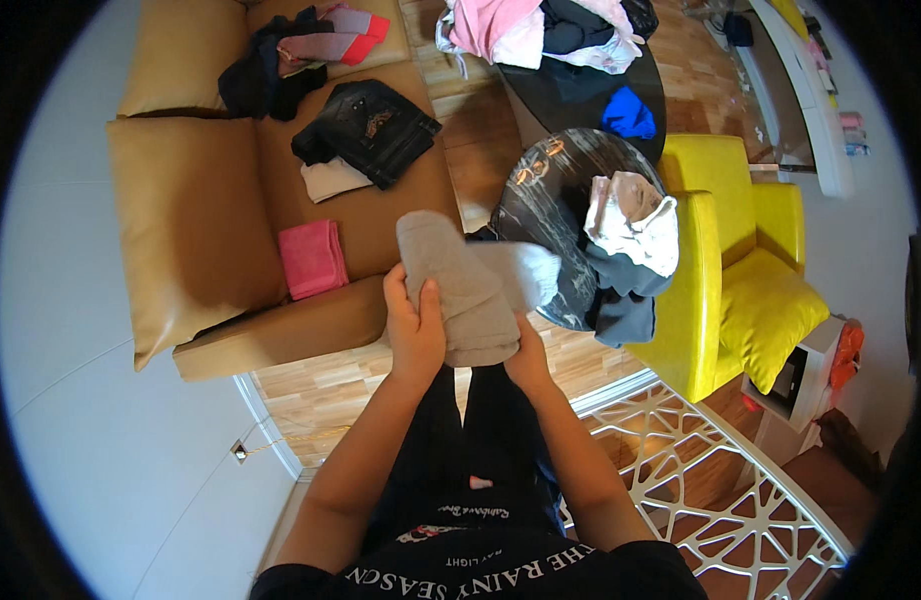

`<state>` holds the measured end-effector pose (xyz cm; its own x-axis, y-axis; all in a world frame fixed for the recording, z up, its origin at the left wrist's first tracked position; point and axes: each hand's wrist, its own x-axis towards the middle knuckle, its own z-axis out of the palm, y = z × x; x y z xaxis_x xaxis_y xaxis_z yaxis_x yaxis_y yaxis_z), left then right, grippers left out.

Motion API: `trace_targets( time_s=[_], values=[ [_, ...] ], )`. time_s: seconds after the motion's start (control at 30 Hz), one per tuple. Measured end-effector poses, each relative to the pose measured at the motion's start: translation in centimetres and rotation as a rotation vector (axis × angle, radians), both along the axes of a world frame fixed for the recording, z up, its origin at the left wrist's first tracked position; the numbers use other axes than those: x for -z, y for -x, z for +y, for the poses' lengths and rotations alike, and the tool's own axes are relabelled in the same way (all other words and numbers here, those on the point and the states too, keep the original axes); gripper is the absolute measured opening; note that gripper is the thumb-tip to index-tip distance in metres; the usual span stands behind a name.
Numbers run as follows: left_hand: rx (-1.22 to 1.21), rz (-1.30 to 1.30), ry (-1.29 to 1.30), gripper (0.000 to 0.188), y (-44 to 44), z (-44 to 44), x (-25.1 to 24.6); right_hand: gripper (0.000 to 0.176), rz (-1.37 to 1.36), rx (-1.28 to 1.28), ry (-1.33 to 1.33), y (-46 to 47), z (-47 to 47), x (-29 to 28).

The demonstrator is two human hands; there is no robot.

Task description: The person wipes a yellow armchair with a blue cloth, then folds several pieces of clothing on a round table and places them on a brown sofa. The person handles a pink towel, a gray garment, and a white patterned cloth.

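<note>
A light grey-beige garment (468, 300), partly folded, is held up in front of me between both hands. My left hand (415, 322) grips its left side, the thumb lying across the near face. On the lower right edge is my right hand (528, 349), its fingers mostly hidden behind the cloth. One paler section (524, 274) of the cloth sticks out to the right, over the edge of the round black marble-patterned table (539, 202). On the tan sofa (370, 240) to the left lie a folded pink cloth (313, 259) and folded black jeans (378, 124) over a whitish cloth (333, 180).
White and dark clothes (633, 225) are heaped on the round table. Behind it, a lower black table (550, 90) bears a pink and white pile (498, 30) and a blue cloth (628, 112). A yellow armchair (674, 300) and a white lattice panel (700, 465) stand to the right.
</note>
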<state>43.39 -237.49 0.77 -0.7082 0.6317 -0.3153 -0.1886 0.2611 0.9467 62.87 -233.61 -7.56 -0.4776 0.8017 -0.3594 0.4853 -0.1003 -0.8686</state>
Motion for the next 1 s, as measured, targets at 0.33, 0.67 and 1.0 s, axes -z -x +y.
trace_targets(
  time_s=[0.33, 0.67, 1.0],
  values=[
    [0.290, 0.147, 0.419, 0.057, -4.8, -6.8, 16.9, 0.036, -0.324, -0.249, 0.223, -5.8, -4.0, 18.8],
    [0.393, 0.051, 0.655, 0.047, -6.4, -7.4, 31.3, 0.035, -0.404, -0.369, 0.029, -6.1, -1.5, 40.0],
    [0.428, 0.005, 0.860, 0.044, -5.6, -8.6, 40.0, 0.052, -0.657, -0.514, -0.271, 0.4, 1.4, 53.2]
  ],
)
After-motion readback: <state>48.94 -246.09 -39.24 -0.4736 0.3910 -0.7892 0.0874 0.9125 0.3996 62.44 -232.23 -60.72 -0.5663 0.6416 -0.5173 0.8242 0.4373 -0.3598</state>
